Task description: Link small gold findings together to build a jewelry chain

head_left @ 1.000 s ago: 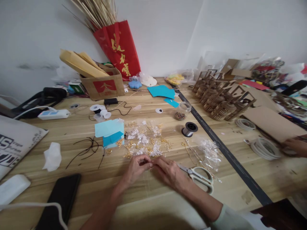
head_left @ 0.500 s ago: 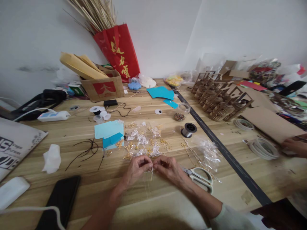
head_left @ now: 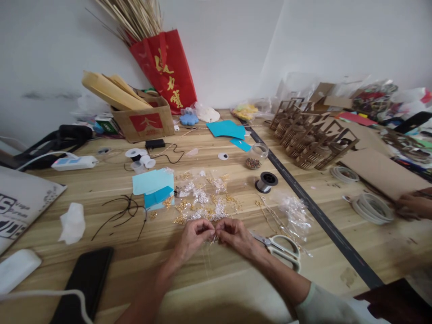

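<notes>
My left hand [head_left: 195, 235] and my right hand [head_left: 234, 233] meet at the front of the table, fingertips pinched close together. Between them is a small shiny piece of beadwork [head_left: 211, 240], mostly hidden by the fingers, with a thin clear thread [head_left: 205, 261] trailing below. Just beyond the fingertips lie silver beads [head_left: 220, 211] and gold beads [head_left: 182, 206] on clear plastic bags. Beside my right wrist, scissors [head_left: 285, 249] with pale handles rest on the wood. Chains [head_left: 270, 211] lie past them.
A wire spool [head_left: 266, 182] and a jar of beads [head_left: 254, 162] stand behind. Blue paper [head_left: 153, 182], black cords [head_left: 126, 211] and a phone [head_left: 86, 281] lie left. Several brown lantern-like frames [head_left: 310, 139] stand right, near another person's hand [head_left: 416, 204].
My hands stay pinched together in nearly the same place. The small shiny piece under my fingertips has shifted slightly and a gold strand hanging there shows less. The view has moved a little.
</notes>
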The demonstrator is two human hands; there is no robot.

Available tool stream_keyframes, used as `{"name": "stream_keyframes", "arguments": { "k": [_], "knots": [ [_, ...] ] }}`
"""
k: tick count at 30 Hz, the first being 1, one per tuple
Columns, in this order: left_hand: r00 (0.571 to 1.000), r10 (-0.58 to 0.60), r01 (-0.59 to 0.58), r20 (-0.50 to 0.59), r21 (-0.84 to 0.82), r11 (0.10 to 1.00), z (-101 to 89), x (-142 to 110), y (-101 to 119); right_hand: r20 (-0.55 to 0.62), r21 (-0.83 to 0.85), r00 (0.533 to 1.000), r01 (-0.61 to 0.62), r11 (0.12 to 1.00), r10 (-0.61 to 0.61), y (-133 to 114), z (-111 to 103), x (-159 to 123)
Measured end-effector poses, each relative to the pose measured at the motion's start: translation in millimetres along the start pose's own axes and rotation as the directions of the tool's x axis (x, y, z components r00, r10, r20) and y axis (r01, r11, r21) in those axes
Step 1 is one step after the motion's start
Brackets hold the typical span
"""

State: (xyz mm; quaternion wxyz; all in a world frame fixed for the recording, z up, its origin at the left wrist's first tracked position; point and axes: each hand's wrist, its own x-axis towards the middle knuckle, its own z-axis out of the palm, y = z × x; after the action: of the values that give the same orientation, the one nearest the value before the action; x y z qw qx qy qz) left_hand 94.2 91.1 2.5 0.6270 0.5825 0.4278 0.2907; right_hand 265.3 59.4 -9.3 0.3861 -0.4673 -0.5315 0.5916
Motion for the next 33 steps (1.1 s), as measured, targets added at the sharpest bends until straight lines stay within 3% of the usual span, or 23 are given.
{"name": "stream_keyframes", "arguments": {
  "k": [10,24,33],
  "knots": [
    [1.000,-0.030,0.030,-0.006,-0.019,0.999,-0.8,1.8,-3.1,0.007,0.026,1.000,0.011,1.000,-0.011,2.3,0.7,0.0],
    [0.998,0.048,-0.041,-0.040,0.152,0.988,0.0,0.9,-3.0,0.001,0.060,0.998,0.067,0.996,-0.068,1.5,0.2,1.1],
    [0.998,0.052,-0.054,0.032,0.064,0.997,0.7,-0.4,-1.8,-0.008,0.159,0.998,0.064,0.985,-0.063,-1.3,1.2,1.3]
  ]
}}
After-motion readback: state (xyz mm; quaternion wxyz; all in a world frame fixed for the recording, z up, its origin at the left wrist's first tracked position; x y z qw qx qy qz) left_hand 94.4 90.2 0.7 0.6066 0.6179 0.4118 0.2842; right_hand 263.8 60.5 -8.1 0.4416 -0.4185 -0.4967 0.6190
